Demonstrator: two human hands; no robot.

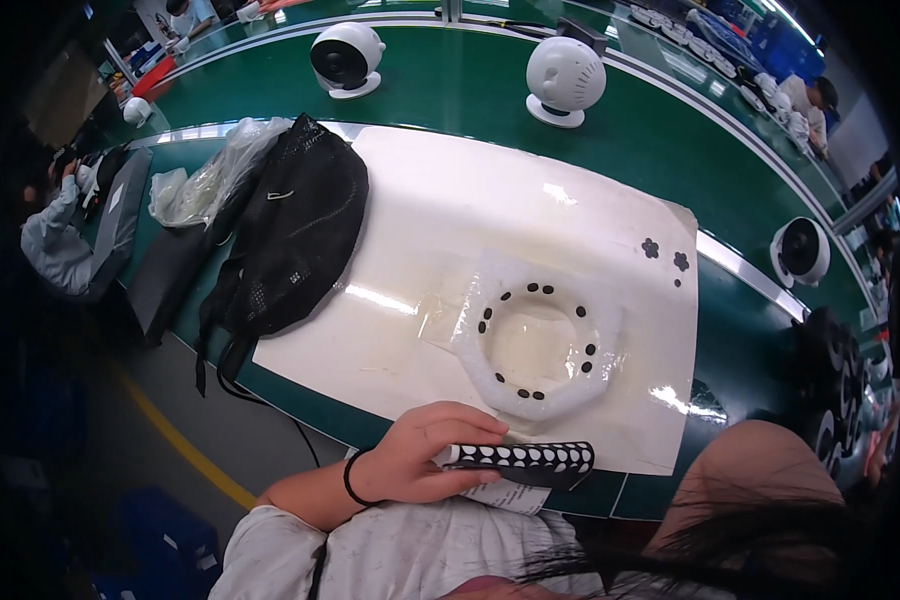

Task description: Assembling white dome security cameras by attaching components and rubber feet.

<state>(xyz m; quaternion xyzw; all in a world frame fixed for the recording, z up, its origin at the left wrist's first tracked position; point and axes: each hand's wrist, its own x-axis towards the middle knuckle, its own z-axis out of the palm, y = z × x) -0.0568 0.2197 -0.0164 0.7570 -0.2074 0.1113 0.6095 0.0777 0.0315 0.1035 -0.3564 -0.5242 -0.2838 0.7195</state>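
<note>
My left hand (422,456), a dark band at its wrist, grips a curled black sheet (530,458) patterned with rows of white ovals. It holds the sheet by its left end, near the front edge of the table. Just beyond lies a white foam ring (475,370) with an angular outline and a round opening. Several small black oval pads (581,312) sit around that opening. Part of my bent right arm (755,465) rises at the lower right; its hand is out of sight. Below the sheet, a printed white paper (510,497) shows partly.
A white board (420,200) covers the green table, with black flower-shaped pieces (651,248) at its right. A black bag (305,235) and clear plastic (215,180) lie left. White round devices (567,80) stand on the green belt behind. Other people (58,235) sit farther off.
</note>
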